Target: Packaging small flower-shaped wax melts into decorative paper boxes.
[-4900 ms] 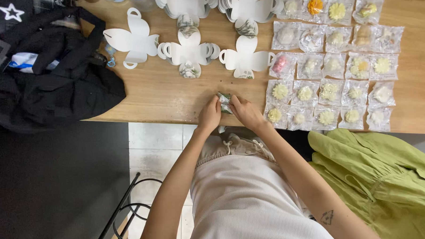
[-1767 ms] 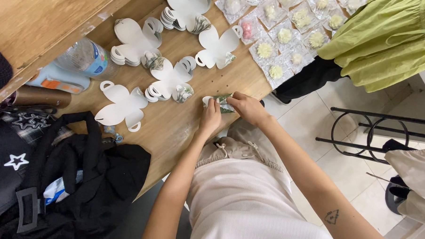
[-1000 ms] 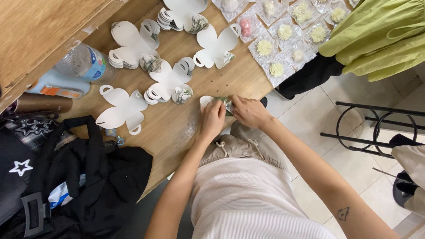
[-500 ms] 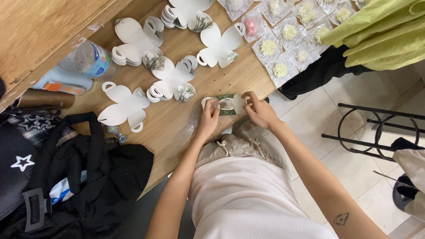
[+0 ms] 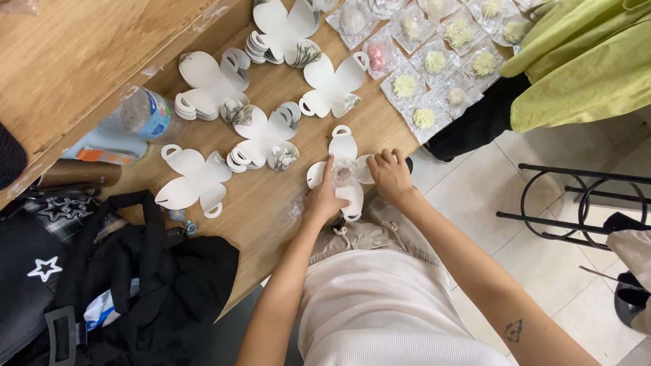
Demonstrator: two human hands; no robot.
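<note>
A white flower-shaped card blank (image 5: 343, 149) lies unfolded flat near the front edge of the wooden table (image 5: 267, 202). My left hand (image 5: 325, 196) presses on its middle and lower flap with the index finger stretched out. My right hand (image 5: 391, 174) rests knuckles-up on its right flap. A small clear wrapped piece shows at the card's centre between the two hands.
Stacks of the same white card blanks (image 5: 261, 134) lie behind it. Rows of clear-wrapped flower-shaped pieces (image 5: 431, 60) sit at the back right. A water bottle (image 5: 142, 114), a black bag (image 5: 131, 284), a green garment (image 5: 597, 55) and a black metal stool (image 5: 577, 206) surround the spot.
The card, held folded between both hands earlier, has been spread flat on the table. Both hands now press it down. The view has shifted slightly.
</note>
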